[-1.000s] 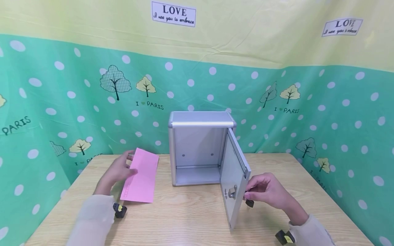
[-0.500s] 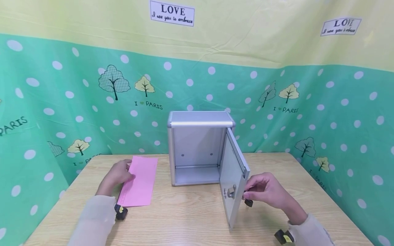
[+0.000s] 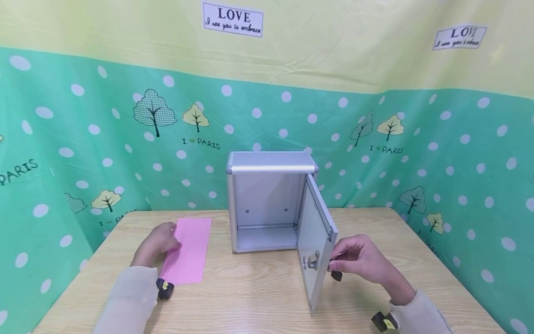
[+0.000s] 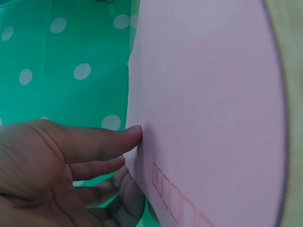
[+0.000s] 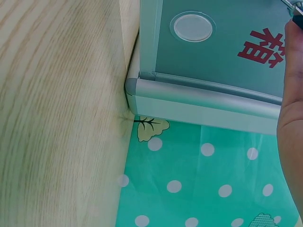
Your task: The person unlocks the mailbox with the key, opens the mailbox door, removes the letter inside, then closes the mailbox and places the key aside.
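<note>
A pink envelope [image 3: 189,250] lies at or close over the left part of the table, its near end toward me. My left hand [image 3: 156,243] pinches its left edge, thumb on top and fingers beneath; the left wrist view shows the thumb pressed on the envelope [image 4: 208,104] near a row of red boxes. A silver metal box [image 3: 271,161] stands upright with its door [image 3: 314,241] swung out to the right. At the door's outer face my right hand [image 3: 360,260] pinches a black-headed key [image 5: 298,18] by the lock. Another black piece [image 3: 336,275] hangs below those fingers.
A wooden table [image 3: 250,297] carries everything. Behind and at both sides hangs a green and yellow curtain [image 3: 258,125]. A latch [image 3: 311,261] sits on the door's inner face. The door juts toward me between the two hands.
The envelope has come down and slightly toward me, from tilted to nearly flat, with my left hand lowering along with it. My right hand and the door stay almost still.
</note>
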A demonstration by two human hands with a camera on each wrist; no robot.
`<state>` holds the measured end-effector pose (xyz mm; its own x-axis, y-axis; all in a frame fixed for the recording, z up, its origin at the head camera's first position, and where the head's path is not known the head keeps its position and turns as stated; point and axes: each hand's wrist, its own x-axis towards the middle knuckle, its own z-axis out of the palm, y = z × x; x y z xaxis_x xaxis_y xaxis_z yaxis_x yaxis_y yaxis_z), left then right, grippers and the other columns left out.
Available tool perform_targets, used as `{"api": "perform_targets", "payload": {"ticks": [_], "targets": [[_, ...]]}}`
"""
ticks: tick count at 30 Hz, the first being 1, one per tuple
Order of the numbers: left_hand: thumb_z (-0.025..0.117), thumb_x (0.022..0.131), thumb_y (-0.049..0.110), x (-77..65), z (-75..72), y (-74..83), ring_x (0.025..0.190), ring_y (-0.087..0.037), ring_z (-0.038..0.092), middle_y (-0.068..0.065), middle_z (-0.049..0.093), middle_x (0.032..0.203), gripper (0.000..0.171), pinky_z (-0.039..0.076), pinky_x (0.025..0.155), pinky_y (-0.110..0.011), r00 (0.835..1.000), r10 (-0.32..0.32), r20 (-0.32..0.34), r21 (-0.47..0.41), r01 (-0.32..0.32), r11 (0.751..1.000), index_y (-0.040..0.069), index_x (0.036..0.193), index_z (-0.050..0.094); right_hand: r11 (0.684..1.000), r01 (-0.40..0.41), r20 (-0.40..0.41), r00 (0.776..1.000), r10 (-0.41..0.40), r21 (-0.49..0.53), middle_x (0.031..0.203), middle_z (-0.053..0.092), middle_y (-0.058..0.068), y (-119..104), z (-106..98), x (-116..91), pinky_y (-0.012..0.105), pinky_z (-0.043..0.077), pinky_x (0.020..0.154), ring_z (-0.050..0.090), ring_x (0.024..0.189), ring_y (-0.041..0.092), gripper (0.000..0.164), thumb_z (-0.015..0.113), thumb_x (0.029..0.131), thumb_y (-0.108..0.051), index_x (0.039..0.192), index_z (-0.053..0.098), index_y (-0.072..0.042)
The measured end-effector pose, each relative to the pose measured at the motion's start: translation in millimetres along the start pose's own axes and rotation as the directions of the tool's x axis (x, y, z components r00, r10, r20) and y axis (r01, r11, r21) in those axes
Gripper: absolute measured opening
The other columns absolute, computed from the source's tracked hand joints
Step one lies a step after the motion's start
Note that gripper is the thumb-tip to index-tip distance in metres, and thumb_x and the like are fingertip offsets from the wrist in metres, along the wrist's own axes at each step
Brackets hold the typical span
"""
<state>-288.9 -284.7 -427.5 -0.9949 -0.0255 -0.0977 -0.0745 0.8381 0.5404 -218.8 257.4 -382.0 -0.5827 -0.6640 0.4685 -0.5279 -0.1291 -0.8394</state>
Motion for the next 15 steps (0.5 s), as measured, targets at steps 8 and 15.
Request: {"api": "perform_targets", "payload": {"ticks": [8,15], "targets": [[0.071,0.079,-0.003,-3.9,-1.8,4.7,0.107,-0.054,0.06,-0.045,0.055,0.123,0.059,0.053,0.094,-0.062,1.0,0.006,0.009,0.002,-0.006,1.0,-0.027,0.127,0.048,1.0,0.014,0.013,1.0,-0.014,0.002,0.098,0.078,0.004,2.4,-1.7,0.2,0.029,0.063,0.066,0.073,0.084,0.009,0.032,0.066,0.084,0.023,0.103,0.075,-0.002],[0.068,0.078,-0.004,-4.6,-3.9,5.6,0.085,-0.035,0.058,-0.041,0.058,0.117,0.05,0.055,0.071,-0.041,1.0,-0.016,0.016,-0.005,0.016,1.0,-0.025,0.121,0.053,1.0,0.018,0.01,1.0,-0.018,-0.005,0.097,0.078,0.005,2.2,-1.8,0.1,0.028,0.062,0.064,0.073,0.083,0.009,0.031,0.066,0.084,0.023,0.102,0.075,-0.002]]}}
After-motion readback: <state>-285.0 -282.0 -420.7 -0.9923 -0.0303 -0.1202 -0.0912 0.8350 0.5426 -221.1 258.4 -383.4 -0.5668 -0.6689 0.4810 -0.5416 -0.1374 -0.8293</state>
